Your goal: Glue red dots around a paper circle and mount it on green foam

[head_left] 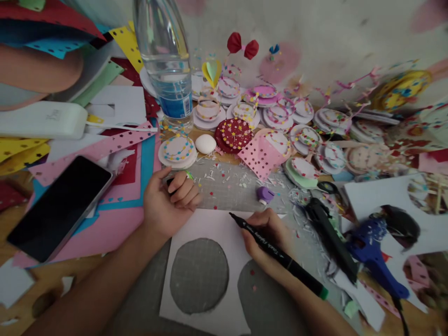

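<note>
My right hand grips a black marker with a green end, its tip pointing up-left over a white sheet that has round holes cut out of it. My left hand rests closed at the sheet's top left corner, fingers curled round a small dark thing with a bit of green showing, which I cannot name. Both forearms reach in from the bottom edge. The sheet lies on a grey cutting mat strewn with paper scraps.
A black phone lies left on pink paper. A clear water bottle stands at the back. Several decorated paper discs, a white egg shape, a pink punched square, a blue glue gun and scissors crowd the right.
</note>
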Tool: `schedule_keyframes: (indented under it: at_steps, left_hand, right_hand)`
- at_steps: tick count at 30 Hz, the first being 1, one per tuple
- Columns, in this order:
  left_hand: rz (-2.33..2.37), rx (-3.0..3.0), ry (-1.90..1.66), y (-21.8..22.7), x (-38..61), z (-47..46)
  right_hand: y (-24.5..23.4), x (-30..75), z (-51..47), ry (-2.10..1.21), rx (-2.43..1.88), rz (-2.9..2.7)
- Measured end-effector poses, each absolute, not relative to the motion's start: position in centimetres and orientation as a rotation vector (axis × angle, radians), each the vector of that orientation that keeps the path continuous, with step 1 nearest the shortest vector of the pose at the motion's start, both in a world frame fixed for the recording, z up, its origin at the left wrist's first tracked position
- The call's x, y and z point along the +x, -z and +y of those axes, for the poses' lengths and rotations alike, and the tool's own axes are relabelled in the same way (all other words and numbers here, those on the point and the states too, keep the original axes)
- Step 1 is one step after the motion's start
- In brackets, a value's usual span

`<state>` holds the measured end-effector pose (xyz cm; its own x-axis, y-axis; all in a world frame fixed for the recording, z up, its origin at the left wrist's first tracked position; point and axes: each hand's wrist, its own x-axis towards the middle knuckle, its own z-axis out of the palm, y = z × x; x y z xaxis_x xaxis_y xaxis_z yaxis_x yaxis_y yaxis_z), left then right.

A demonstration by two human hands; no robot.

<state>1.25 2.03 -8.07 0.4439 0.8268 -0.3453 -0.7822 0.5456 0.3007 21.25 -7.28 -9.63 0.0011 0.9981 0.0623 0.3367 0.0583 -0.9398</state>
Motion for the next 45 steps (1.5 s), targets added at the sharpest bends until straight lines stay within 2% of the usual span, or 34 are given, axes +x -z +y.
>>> schedule_keyframes:
  at_steps: [27, 36, 41, 45]
  left_hand:
    - [0.545, 0.123, -0.984, 7.8, 1.4, 2.0]
    - [0.560, 0.141, -0.981, 7.6, 1.3, 1.9]
    - [0.547, 0.138, -0.988, 7.8, 1.2, 2.0]
    - [0.540, 0.129, -0.995, 8.0, 1.2, 2.1]
  right_hand:
    - [9.4, 21.6, -7.7, -0.871, -1.438, -1.450]
    - [7.9, 24.4, -6.8, -0.917, -1.135, -0.799]
    - [7.6, 25.3, -6.4, -0.922, -1.114, -0.810]
    - [8.2, 24.0, -6.9, -1.093, -1.306, -0.932]
